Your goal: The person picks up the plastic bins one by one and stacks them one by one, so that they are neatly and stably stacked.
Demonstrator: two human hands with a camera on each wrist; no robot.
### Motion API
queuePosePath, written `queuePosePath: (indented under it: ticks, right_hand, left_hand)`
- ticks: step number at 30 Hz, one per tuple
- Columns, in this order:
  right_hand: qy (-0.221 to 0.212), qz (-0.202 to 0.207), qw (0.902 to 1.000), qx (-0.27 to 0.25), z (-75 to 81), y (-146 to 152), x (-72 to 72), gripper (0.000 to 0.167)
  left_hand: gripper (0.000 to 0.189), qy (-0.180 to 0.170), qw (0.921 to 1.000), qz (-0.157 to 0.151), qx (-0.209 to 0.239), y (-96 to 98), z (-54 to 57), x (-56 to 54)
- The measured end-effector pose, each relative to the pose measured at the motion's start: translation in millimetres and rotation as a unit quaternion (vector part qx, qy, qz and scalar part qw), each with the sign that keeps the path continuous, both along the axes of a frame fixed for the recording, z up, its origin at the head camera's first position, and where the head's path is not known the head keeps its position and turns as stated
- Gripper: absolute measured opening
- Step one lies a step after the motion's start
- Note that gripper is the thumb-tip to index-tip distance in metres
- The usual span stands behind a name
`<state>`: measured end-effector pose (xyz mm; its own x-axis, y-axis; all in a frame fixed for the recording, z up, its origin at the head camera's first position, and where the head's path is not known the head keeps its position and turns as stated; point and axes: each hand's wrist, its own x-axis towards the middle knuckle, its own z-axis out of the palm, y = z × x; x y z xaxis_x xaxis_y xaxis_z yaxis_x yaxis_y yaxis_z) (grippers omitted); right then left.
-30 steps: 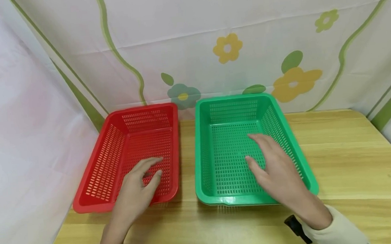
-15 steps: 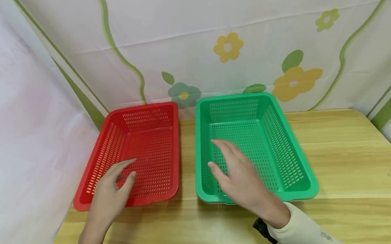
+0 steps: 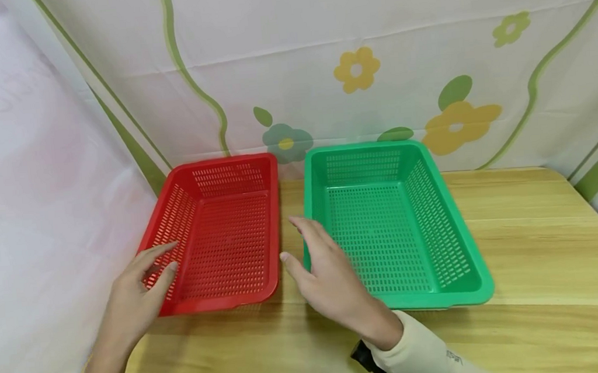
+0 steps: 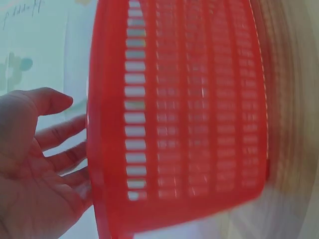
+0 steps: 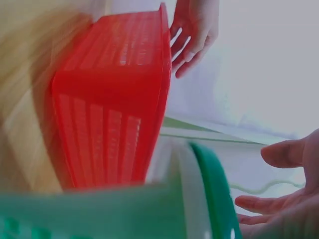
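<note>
A red perforated plastic basket (image 3: 229,239) stands at the left of the wooden table, and a green one (image 3: 376,233) of like shape stands to its right. Over the red basket's left front corner hovers my left hand (image 3: 135,302), fingers loosely bent, holding nothing. The left wrist view has that hand (image 4: 45,159) beside and above the red rim. My right hand (image 3: 332,277) is over the green basket's left front edge, its fingertips reaching above the gap between the baskets. Nothing is in its grasp. Both baskets appear to hold nothing.
The wooden table (image 3: 535,238) extends right of the green basket. A white cloth backdrop (image 3: 414,37) with printed flowers rises close behind both baskets. Another white cloth (image 3: 42,201) hangs along the left side.
Both hands have moved left: the left from the red basket's middle to its left front corner, the right from inside the green basket's outline to its left edge. The baskets stay put.
</note>
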<state>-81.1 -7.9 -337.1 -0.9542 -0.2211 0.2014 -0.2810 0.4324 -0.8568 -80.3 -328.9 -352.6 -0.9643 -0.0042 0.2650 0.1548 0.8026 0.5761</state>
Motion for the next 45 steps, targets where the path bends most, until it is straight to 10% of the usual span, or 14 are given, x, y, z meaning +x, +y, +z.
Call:
queuePosePath:
  ticks: [13, 26, 45]
  right_hand:
    - [-0.043, 0.013, 0.9942, -0.098, -13.1, -37, -2.1, 0.062]
    - [0.047, -0.016, 0.9825, -0.180, -47.8, -76, -0.6, 0.058]
    - [-0.043, -0.052, 0.9661, -0.249, -83.5, -87, -21.0, 0.061]
  left_hand:
    - [0.041, 0.014, 0.9988, 0.034, 0.032, -46.7, -17.6, -7.0]
    - [0.051, 0.008, 0.9952, -0.016, 0.096, -68.3, -33.7, -17.0]
    - [0.058, -0.109, 0.9828, -0.022, 0.147, -90.3, -47.3, -21.7]
